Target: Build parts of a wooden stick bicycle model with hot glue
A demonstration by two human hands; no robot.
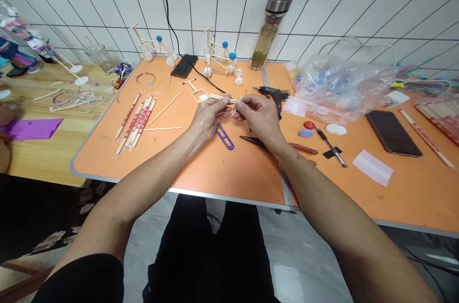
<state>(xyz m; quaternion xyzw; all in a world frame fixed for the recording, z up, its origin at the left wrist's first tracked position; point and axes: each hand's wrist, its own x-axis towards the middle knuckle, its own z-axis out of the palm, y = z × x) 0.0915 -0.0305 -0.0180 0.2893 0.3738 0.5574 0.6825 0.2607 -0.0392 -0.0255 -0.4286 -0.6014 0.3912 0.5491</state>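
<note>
A small frame of pale wooden sticks (218, 98) is being pinched between both hands, above the middle of an orange table (186, 171). The left hand (210, 119) is being closed around the frame's stick, with the thumb and fingers clenched on it from the left. The right hand (256, 116) is also being closed in a pinch, and its fingertips are being pressed on the stick's other end. The hands are being held just apart, with only the frame bridging them. A squared section of the frame is being extended beyond the left hand, ending in a small crosspiece pointing away from the person.

A black hot glue gun (270, 95) is being left just beyond the right hand, and a purple loop-handled tool (224, 136) is lying just below the left hand. A black pointed blade with a reddish-brown handle (283, 144) is being partly covered by the right wrist. Red-printed paper-sleeved chopsticks (134, 124) and loose wooden sticks (165, 108) are being displayed to the left.
</note>
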